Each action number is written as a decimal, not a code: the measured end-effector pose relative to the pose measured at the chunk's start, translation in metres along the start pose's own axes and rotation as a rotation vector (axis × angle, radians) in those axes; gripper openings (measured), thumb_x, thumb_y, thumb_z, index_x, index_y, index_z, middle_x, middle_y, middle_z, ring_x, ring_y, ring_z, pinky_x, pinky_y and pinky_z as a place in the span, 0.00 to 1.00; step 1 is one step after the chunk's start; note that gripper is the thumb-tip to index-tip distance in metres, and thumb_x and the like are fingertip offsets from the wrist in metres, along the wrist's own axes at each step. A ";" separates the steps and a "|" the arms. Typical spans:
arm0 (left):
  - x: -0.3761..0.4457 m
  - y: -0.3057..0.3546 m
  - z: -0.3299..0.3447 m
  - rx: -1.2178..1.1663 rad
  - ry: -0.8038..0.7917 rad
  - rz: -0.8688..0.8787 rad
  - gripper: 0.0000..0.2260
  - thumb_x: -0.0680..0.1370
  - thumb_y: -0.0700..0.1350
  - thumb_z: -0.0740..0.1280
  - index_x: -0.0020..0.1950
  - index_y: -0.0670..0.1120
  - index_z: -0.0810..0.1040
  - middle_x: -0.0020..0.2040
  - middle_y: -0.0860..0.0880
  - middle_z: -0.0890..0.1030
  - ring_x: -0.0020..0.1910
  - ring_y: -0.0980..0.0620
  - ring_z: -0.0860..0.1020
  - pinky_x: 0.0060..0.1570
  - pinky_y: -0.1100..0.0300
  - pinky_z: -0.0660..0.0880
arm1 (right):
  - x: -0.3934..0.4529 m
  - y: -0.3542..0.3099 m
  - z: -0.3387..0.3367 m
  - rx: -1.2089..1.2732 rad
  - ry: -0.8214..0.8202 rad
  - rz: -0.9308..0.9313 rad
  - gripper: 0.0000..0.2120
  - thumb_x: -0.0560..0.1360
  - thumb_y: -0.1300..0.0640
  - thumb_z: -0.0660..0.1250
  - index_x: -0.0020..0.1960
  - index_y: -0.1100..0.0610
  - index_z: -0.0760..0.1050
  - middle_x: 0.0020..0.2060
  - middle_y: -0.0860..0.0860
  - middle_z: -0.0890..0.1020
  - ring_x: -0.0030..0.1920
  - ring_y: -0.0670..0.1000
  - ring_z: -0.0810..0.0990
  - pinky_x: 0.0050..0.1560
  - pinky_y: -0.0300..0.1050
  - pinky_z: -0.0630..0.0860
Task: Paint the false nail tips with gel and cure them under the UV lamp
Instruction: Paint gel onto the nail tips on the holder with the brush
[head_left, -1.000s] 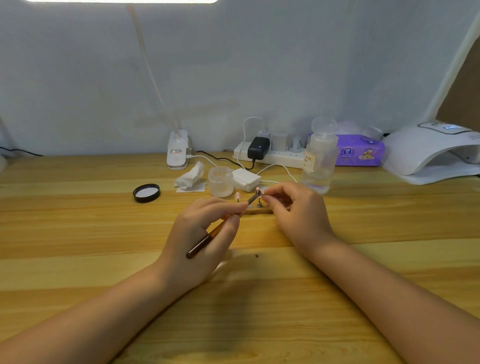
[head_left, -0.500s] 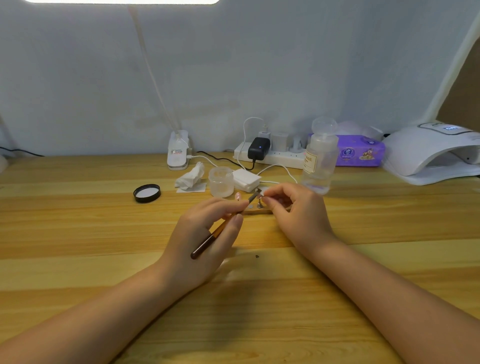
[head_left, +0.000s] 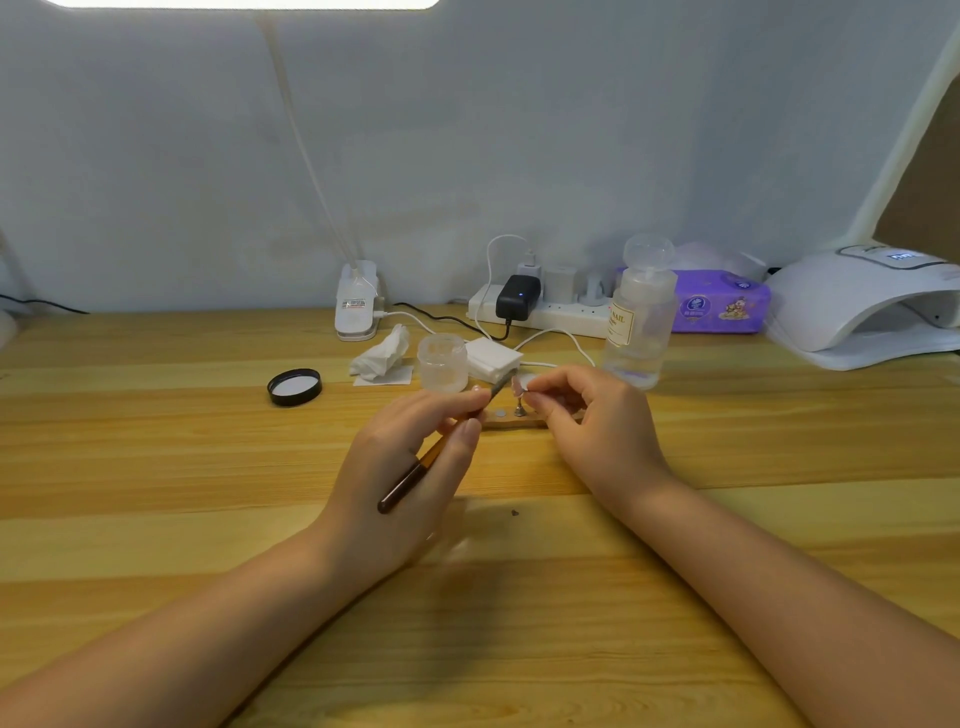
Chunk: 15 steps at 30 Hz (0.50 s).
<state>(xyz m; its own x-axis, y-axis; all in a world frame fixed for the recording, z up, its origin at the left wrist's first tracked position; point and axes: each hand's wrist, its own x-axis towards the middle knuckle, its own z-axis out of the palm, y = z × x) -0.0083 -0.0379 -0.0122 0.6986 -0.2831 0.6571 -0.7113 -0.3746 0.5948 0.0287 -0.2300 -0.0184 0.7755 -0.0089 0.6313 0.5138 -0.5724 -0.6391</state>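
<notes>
1. The left hand (head_left: 395, 467) has its grip clenched round a brush (head_left: 415, 470), fingers curled on the shaft just behind the ferrule; the dark handle end points toward 7 o'clock, the bristle end toward 1 o'clock, reaching the nail tip (head_left: 517, 387).
2. The right hand (head_left: 597, 421) pinches at the nail tip between thumb and forefinger; whether it grasps the tip itself or its little post is too small to tell.
3. The tip stands on a post on the wooden holder (head_left: 511, 420), at desk (head_left: 156, 467) centre, between the two hands; the open jar (head_left: 443, 364) sits just beyond at 11 o'clock, its lid (head_left: 294, 386) well apart at 9 o'clock.
4. The UV lamp (head_left: 867, 306) waits at 2 o'clock, far edge of the desk.
5. Handling, as a judgement: the tip looks very light, thin and slick, likely to flex or pop off its post; best steadied by its edges or the post, never the wet face; the brush wants a light touch, held low near the ferrule.
6. The bottle (head_left: 639, 317) stands just behind the right hand; an elbow or wrist could tip it.
</notes>
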 end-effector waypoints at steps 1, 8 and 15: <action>0.000 0.000 0.000 -0.005 -0.003 -0.006 0.15 0.79 0.50 0.61 0.61 0.47 0.80 0.52 0.53 0.83 0.54 0.54 0.80 0.54 0.52 0.77 | 0.000 0.001 0.000 0.002 0.001 0.001 0.04 0.73 0.65 0.70 0.45 0.58 0.82 0.36 0.43 0.80 0.40 0.33 0.77 0.39 0.25 0.71; -0.002 0.003 -0.002 0.005 -0.011 0.007 0.14 0.77 0.49 0.61 0.52 0.46 0.83 0.47 0.55 0.84 0.52 0.57 0.80 0.54 0.57 0.75 | 0.001 0.001 0.001 0.019 -0.011 0.033 0.03 0.74 0.63 0.71 0.46 0.58 0.82 0.36 0.42 0.80 0.41 0.35 0.79 0.39 0.25 0.71; -0.001 0.002 0.000 0.024 0.024 -0.037 0.16 0.79 0.52 0.60 0.60 0.48 0.79 0.51 0.52 0.83 0.53 0.54 0.81 0.53 0.53 0.76 | -0.001 -0.002 0.000 0.035 -0.026 0.024 0.05 0.74 0.64 0.70 0.47 0.56 0.82 0.37 0.44 0.81 0.43 0.40 0.79 0.40 0.27 0.73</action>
<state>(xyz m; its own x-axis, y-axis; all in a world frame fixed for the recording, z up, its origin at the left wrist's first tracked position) -0.0100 -0.0380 -0.0113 0.7220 -0.2472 0.6462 -0.6828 -0.4056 0.6077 0.0268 -0.2291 -0.0181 0.7969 -0.0006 0.6041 0.5069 -0.5432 -0.6693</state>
